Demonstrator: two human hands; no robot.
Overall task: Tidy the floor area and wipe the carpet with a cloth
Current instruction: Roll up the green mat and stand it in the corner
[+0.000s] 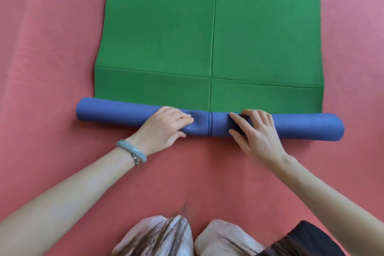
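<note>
Looking down from my head camera, I am kneeling on the red carpet (52, 68) and rolling up the mat (207, 27), green on its flat face, blue on the rolled part (116, 113). My left hand (166, 127) is curling loosely over the roll just left of its middle crease, fingers bent, pressing rather than gripping. My right hand (255, 131) is lying on it just right of the crease, fingers spread nearly flat. To roll well, I judge I should be pushing evenly with both hands so the ends stay level. The mat is looking foamy and finely textured, with pressed fold lines crossing it; the carpet is looking soft and slightly wrinkled. No cloth is showing
</note>
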